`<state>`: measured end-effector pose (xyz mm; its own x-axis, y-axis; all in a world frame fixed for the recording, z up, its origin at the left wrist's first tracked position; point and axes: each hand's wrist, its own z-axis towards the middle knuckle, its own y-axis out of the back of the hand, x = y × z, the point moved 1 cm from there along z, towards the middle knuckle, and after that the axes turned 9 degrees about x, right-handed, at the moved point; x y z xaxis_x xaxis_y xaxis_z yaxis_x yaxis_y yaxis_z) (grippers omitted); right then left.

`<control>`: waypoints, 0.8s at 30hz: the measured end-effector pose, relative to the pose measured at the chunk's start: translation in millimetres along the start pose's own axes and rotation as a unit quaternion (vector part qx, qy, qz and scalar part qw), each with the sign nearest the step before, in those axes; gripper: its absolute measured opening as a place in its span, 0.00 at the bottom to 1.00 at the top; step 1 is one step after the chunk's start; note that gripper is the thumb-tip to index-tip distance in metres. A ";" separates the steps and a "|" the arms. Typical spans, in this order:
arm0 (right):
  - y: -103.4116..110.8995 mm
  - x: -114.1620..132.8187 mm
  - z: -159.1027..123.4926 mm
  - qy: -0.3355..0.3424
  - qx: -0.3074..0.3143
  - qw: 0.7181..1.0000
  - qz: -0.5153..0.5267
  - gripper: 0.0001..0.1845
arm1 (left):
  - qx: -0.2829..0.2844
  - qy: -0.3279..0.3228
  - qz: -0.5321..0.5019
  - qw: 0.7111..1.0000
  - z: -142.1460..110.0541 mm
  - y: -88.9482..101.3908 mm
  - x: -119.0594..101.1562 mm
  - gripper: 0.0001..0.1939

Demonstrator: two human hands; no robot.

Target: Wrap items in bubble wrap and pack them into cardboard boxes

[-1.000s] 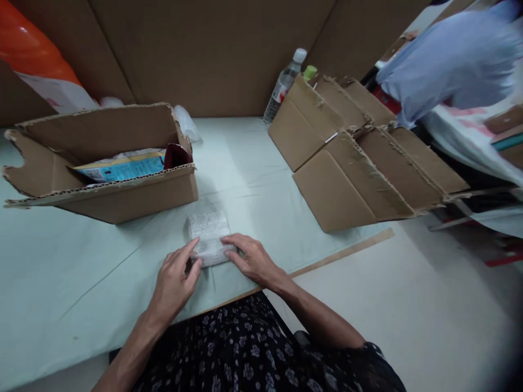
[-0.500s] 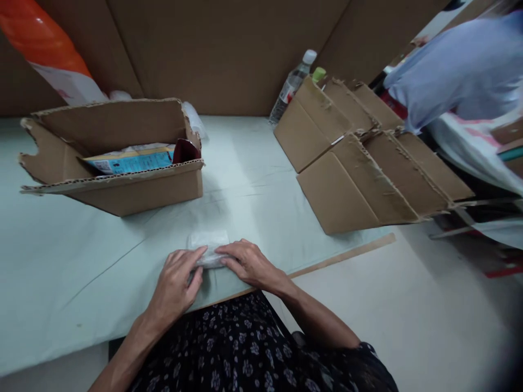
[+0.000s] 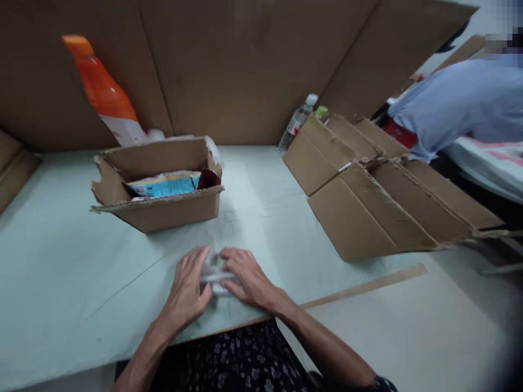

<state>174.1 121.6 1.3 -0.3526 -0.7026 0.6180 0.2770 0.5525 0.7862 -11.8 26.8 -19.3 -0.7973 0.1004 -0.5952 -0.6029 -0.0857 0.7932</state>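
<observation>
Your left hand point(image 3: 188, 283), right hand point(image 3: 250, 280): half-curled, thumbs and fingers gripping opposite ends of clear wrap point(image 3: 217, 277) at near edge of surface point(image 3: 265, 223). Likely folding step; next move calls for even thumb pressure.

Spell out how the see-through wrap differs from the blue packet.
Colour: the see-through wrap is clear to whitish; the blue packet is blue with a yellowish edge.
Place: the wrap sits between left hand and right hand; the packet lies in the open cardboard box.
Handling: both hands touch the wrap, neither touches the packet.
</observation>
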 end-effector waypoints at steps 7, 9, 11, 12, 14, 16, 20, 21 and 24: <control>18.4 5.3 -17.7 -0.060 0.042 0.997 0.034 0.23 | 0.083 -0.006 -0.123 0.989 -4.9 9.9 -8.2 0.33; 45.9 9.7 -10.8 -0.017 0.095 0.995 0.015 0.14 | 0.070 -0.048 -0.129 0.988 -2.7 26.2 -10.1 0.33; 85.7 19.0 2.1 0.039 0.104 0.994 0.021 0.07 | 0.027 -0.080 -0.130 0.988 0.4 48.7 -4.3 0.30; 108.9 25.3 11.3 0.060 0.078 0.995 0.033 0.07 | -0.006 -0.084 -0.124 0.989 2.1 60.5 2.2 0.28; 156.7 39.3 36.2 0.086 -0.035 0.995 0.045 0.06 | -0.072 -0.071 -0.102 0.990 5.6 80.1 20.7 0.22; 195.6 52.3 71.4 0.102 -0.139 0.985 0.003 0.05 | -0.117 -0.046 -0.075 0.989 9.0 88.6 42.0 0.16; 218.9 62.6 166.9 0.095 -0.105 0.987 -0.082 0.07 | -0.166 -0.041 -0.041 0.984 14.2 72.1 72.7 0.10; 213.3 61.6 191.4 0.082 -0.054 0.989 -0.107 0.08 | -0.172 -0.052 -0.036 0.983 14.8 65.3 76.5 0.09; 180.7 53.7 249.4 0.022 0.147 0.964 -0.221 0.10 | -0.166 -0.083 -0.032 0.982 15.6 51.8 81.1 0.09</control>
<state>-17.7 295.6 176.4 -0.3378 -0.9133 0.2276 -0.1592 0.2938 0.9425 -107.3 45.9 -24.4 -0.7578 0.2748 -0.5918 -0.6505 -0.3887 0.6525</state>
